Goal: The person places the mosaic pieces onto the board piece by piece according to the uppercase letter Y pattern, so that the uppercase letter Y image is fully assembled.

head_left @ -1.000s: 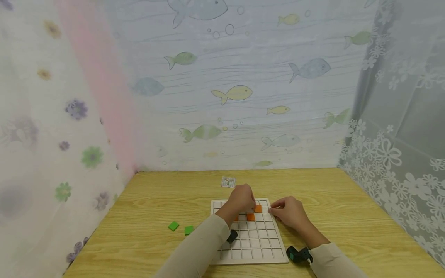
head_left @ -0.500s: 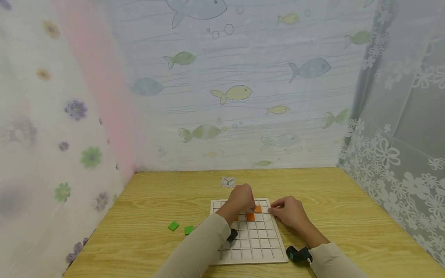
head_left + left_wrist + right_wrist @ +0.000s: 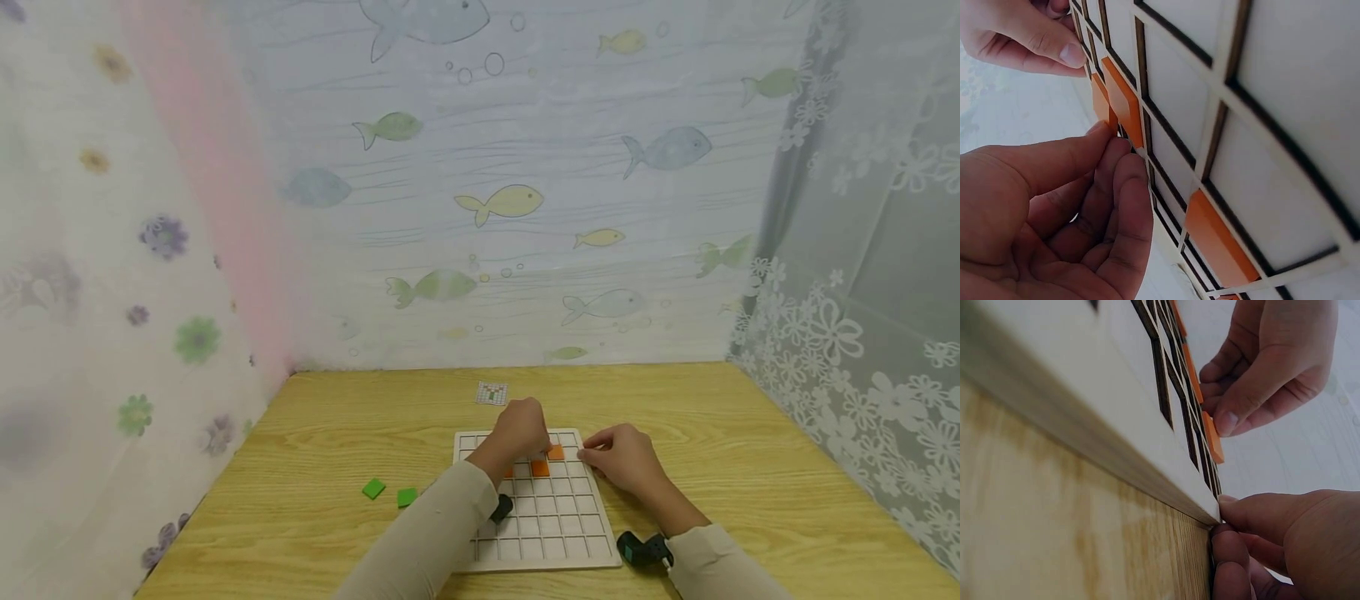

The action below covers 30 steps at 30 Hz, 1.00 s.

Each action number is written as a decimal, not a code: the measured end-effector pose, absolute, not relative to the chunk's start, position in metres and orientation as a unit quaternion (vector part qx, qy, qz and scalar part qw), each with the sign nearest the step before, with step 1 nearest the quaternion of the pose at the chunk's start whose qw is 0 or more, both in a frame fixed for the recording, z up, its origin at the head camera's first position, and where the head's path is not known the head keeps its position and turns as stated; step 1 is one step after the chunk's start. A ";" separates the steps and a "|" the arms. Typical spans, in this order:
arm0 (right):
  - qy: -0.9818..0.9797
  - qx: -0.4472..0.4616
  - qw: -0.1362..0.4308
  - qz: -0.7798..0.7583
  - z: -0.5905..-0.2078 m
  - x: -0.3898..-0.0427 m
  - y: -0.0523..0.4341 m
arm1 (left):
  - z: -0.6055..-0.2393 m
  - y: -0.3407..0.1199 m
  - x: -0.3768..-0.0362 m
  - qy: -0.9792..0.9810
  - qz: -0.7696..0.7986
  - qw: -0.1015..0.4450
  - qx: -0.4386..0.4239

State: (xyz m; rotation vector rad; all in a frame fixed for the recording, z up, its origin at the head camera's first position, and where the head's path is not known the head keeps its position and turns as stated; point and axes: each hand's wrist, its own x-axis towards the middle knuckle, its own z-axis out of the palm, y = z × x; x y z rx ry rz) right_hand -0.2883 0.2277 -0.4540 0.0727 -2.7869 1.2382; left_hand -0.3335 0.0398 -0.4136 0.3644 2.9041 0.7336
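Observation:
A pale square-grid board [image 3: 550,505] lies on the wooden table. My left hand [image 3: 520,429] reaches across its far part, pinching an orange square tile [image 3: 556,452] by thumb and fingertips at the grid; the left wrist view shows the pinched tile [image 3: 1103,105] slightly raised beside a second orange tile [image 3: 1124,100] set in a cell. Another orange tile [image 3: 1219,240] sits farther along, and the left wrist partly hides the tiles in the head view. At the board's right edge, my right hand [image 3: 626,457] grips the rim, thumb [image 3: 1254,509] on top and fingers curled against the side.
Two green square tiles [image 3: 373,488] lie on the table left of the board, one close to the left sleeve. Behind the board is a small printed pattern card [image 3: 492,393]. Fish-printed curtain [image 3: 517,275] closes off the table's far edge. Each wrist wears a black camera [image 3: 643,550].

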 end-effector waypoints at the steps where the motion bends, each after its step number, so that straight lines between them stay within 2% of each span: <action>1: -0.912 0.024 0.045 0.407 -0.454 -0.288 0.227 | -0.414 0.040 -0.334 0.960 0.243 0.063 0.120; 14: -0.914 0.022 0.046 0.402 -0.455 -0.290 0.227 | -0.416 0.025 -0.336 0.946 0.283 0.068 0.140; 22: -0.915 0.017 0.041 0.402 -0.452 -0.289 0.228 | -0.411 -0.007 -0.337 0.939 0.298 0.056 0.161; 30: -0.911 0.023 0.036 0.411 -0.454 -0.290 0.228 | -0.407 -0.040 -0.334 0.933 0.324 0.062 0.144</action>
